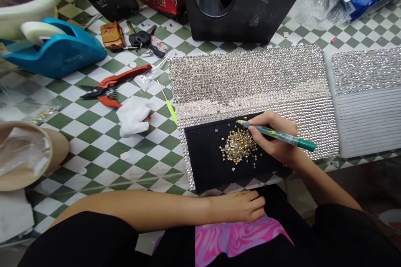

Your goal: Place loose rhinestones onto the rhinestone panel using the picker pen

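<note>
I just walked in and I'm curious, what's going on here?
A person's right hand holds a green rhinestone pick-up pen, its tip near a pile of gold-backed rhinestones on a black tray. The tray lies on a sheet of clear rhinestones. The left hand rests, holding nothing, beside a pink swirled cloth.

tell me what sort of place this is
Probably a small handcraft workspace for rhinestone work: a black plastic tray of loose gold-backed rhinestones, a large silver rhinestone-covered sheet, and red-handled metal snips on a green-and-white checkered tabletop.
</note>
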`<state>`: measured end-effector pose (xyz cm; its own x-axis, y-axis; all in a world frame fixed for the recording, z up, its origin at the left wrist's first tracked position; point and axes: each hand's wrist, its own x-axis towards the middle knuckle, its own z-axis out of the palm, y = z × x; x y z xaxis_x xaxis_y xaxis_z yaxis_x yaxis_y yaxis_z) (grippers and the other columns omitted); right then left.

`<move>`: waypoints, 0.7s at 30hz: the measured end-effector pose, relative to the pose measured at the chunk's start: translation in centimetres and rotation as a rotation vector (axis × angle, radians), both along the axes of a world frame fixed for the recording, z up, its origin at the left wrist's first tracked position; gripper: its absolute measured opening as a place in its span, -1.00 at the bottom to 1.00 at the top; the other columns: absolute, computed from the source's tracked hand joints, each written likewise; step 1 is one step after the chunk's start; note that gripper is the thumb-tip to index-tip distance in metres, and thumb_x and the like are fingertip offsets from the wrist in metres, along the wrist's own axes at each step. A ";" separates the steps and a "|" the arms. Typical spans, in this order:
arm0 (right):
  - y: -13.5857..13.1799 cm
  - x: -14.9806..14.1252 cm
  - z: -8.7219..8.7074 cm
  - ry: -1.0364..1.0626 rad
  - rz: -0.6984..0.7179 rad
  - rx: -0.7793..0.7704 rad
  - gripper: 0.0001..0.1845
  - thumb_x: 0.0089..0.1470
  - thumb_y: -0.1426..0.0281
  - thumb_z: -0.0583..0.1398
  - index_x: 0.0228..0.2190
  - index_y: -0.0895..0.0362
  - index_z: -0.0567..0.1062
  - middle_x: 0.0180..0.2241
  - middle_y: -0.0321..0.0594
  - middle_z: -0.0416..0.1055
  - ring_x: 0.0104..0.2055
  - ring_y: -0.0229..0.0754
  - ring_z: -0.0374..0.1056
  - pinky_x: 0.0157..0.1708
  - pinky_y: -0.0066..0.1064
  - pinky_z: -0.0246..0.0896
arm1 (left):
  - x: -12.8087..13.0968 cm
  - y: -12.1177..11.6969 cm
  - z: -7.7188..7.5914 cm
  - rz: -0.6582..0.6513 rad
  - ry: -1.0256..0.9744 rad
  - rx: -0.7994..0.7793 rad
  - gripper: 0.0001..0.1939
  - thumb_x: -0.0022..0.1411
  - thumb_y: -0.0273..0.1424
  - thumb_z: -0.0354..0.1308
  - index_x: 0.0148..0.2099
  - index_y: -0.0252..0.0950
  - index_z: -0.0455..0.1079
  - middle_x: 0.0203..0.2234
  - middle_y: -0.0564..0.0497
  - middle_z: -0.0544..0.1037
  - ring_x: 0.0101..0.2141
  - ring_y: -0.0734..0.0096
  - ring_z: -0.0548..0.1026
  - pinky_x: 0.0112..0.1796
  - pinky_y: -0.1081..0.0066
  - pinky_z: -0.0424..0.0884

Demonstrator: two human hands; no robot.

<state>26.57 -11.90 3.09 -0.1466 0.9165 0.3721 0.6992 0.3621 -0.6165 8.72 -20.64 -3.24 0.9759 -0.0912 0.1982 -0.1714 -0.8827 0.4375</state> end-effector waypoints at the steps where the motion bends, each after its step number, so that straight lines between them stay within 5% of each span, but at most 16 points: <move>1: 0.0 0.0 0.0 0.002 0.001 -0.001 -0.96 0.09 0.49 0.21 -0.36 0.13 0.42 -0.45 -0.29 0.48 -0.44 -0.36 0.40 -0.46 -0.51 0.28 | 0.0 0.0 0.0 0.000 0.002 0.000 -0.85 0.24 -0.48 -0.04 -0.16 -0.30 0.32 -0.21 0.02 0.48 -0.31 0.68 0.40 -0.32 0.57 0.25; 21: 0.6 -0.2 0.1 0.024 0.052 -0.012 -0.96 0.08 0.49 0.21 -0.39 0.14 0.42 -0.46 -0.30 0.47 -0.44 -0.37 0.39 -0.44 -0.51 0.29 | 0.1 -0.2 -0.3 0.010 -0.003 0.000 -0.83 0.25 -0.48 -0.07 -0.16 -0.29 0.31 -0.20 0.04 0.48 -0.31 0.68 0.41 -0.33 0.59 0.26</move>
